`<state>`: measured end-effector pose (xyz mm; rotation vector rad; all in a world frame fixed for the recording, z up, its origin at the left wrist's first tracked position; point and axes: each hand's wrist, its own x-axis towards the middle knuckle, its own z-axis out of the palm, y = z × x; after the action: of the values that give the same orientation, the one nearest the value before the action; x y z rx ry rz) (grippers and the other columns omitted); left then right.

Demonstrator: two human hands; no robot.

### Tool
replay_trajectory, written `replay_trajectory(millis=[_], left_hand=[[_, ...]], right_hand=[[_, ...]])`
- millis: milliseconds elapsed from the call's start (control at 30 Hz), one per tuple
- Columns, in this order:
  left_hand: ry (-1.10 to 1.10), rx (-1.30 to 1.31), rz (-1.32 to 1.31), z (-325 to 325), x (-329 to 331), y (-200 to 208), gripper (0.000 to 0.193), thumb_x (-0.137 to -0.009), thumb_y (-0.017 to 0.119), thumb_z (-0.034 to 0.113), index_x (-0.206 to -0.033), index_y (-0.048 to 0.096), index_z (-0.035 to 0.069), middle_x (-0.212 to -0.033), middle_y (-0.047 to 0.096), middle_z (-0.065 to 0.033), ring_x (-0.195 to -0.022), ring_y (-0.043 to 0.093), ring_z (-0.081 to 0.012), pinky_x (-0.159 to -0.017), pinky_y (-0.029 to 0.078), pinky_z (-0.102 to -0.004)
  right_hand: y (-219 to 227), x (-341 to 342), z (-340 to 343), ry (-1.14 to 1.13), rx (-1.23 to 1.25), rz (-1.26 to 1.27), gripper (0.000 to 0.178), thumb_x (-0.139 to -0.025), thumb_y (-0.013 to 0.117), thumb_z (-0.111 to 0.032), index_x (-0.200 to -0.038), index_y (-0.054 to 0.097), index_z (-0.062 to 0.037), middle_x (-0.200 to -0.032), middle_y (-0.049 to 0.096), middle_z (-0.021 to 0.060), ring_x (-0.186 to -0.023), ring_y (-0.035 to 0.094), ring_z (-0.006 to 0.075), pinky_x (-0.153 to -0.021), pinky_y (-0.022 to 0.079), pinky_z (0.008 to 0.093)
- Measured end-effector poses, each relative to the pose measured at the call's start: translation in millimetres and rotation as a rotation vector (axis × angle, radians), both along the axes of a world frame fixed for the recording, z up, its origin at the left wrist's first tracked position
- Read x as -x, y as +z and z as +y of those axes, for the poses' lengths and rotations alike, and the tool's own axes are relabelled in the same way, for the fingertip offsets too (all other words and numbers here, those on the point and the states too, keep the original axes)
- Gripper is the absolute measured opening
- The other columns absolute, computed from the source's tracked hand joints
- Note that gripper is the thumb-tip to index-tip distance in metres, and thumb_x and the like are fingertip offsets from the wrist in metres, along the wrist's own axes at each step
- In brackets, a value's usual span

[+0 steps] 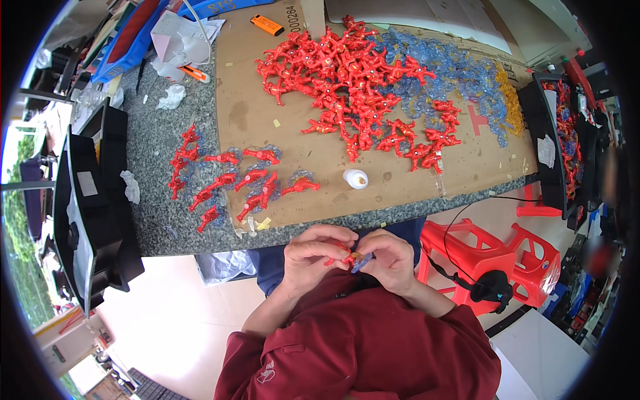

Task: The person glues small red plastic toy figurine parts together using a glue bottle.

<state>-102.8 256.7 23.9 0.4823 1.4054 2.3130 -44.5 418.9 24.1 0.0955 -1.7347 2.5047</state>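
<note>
Close to my body, in front of the table edge, my left hand (312, 257) pinches a small red plastic figure (339, 255). My right hand (390, 259) closes its fingertips on a translucent blue piece (361, 261) that meets the figure, with a bit of orange between them. My fingers cover much of both parts. On the cardboard ahead lies a big heap of red figures (347, 73). Beside it spread translucent blue pieces (433, 67) and translucent orange pieces (510, 107). Several red figures with blue parts attached (253, 179) lie at the left.
A small white bottle (355, 179) stands near the front of the cardboard (320, 207). An orange cutter (267, 25) lies at the back. Black bins flank the table, one at left (100, 200) and one at right (543, 133). Red stools (467, 253) stand at the right.
</note>
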Motion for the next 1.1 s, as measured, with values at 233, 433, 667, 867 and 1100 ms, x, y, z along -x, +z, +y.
replay_trajectory(millis=[233, 433, 667, 867, 1100], left_hand=[[-0.018, -0.147, -0.047, 4, -3, -11, 0.013, -0.068, 0.069, -0.005, -0.078, 0.066, 0.002, -0.093, 0.060, -0.0097, -0.098, 0.059, -0.0305, -0.081, 0.052, -0.0384], [-0.092, -0.244, -0.191, 6, -7, -17, 0.008, -0.071, 0.070, 0.000, -0.077, 0.065, 0.004, -0.094, 0.059, -0.0104, -0.100, 0.057, -0.0369, -0.084, 0.051, -0.0446], [-0.079, -0.258, -0.076, 4, -4, -20, 0.013, -0.068, 0.069, -0.005, -0.078, 0.066, 0.003, -0.093, 0.060, -0.0094, -0.102, 0.058, -0.0343, -0.084, 0.051, -0.0427], [-0.118, -0.433, -0.193, 11, -6, -26, 0.011, -0.070, 0.068, -0.003, -0.078, 0.066, 0.004, -0.098, 0.061, -0.0091, -0.105, 0.055, -0.0370, -0.089, 0.048, -0.0445], [-0.149, -0.524, -0.221, 14, -4, -32, 0.013, -0.069, 0.069, -0.003, -0.077, 0.064, 0.007, -0.099, 0.061, -0.0088, -0.105, 0.054, -0.0400, -0.089, 0.048, -0.0453]], right_hand=[[4, 3, 2, -0.067, -0.243, 0.196, 0.026, -0.064, 0.074, 0.002, -0.088, 0.063, 0.0007, -0.083, 0.063, 0.0113, -0.077, 0.061, 0.0218, -0.070, 0.049, 0.0311], [3, 5, 1, -0.104, -0.286, 0.318, 0.027, -0.062, 0.074, 0.002, -0.087, 0.063, 0.0008, -0.077, 0.064, 0.0116, -0.071, 0.062, 0.0231, -0.065, 0.049, 0.0308], [4, 6, -3, -0.131, -0.314, 0.345, 0.027, -0.060, 0.076, 0.000, -0.085, 0.064, 0.0013, -0.075, 0.063, 0.0116, -0.070, 0.062, 0.0228, -0.062, 0.049, 0.0310], [6, 6, -8, -0.177, -0.320, 0.361, 0.028, -0.059, 0.075, 0.000, -0.085, 0.064, 0.0007, -0.075, 0.063, 0.0115, -0.071, 0.062, 0.0234, -0.062, 0.049, 0.0310], [7, 3, -12, -0.210, -0.403, 0.350, 0.026, -0.062, 0.074, 0.001, -0.085, 0.063, 0.0006, -0.078, 0.064, 0.0114, -0.072, 0.063, 0.0231, -0.065, 0.051, 0.0322]])
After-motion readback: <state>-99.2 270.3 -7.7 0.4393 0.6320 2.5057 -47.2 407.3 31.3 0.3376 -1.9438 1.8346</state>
